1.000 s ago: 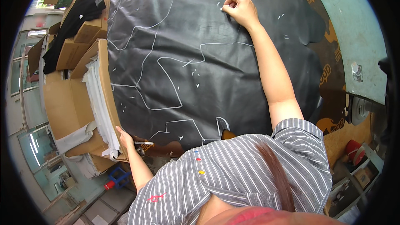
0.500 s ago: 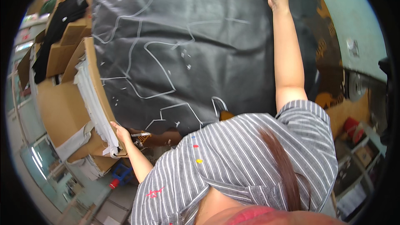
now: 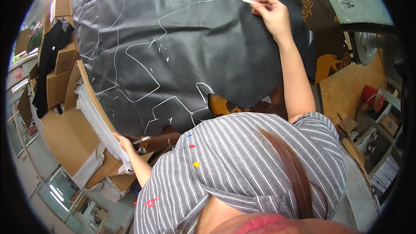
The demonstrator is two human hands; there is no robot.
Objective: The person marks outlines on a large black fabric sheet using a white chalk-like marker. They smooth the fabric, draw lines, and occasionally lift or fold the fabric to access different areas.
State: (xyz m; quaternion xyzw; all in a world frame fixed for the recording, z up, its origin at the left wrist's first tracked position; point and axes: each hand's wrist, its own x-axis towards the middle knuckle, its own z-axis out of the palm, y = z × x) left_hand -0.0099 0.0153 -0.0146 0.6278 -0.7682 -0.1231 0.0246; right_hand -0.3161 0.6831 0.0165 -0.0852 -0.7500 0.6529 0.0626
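Note:
A large black leather sheet [image 3: 186, 69] spreads in front of me, marked with several white drawn outlines. Over its right side my right hand [image 3: 274, 19] pinches a short white stick of chalk [image 3: 246, 1], its tip close to the leather. Low on the left, my left hand [image 3: 123, 142] is closed round the edge of a cardboard panel [image 3: 97, 99]. Grey-white sheets [image 3: 93, 112] lie along that panel's left side. Part of the left fingers is hidden by the panel.
Cardboard boxes [image 3: 60, 84] stand at the left with a black cloth [image 3: 52, 65] draped over them. Brown printed covering [image 3: 327, 60] shows beyond the leather at the right. A red bucket [image 3: 372, 97] and shelves [image 3: 388, 147] are at the far right.
My right hand has come nearer from the top edge, and the chalk in it now shows. The view has shifted, so the leather sits further left. My left hand stays at the panel.

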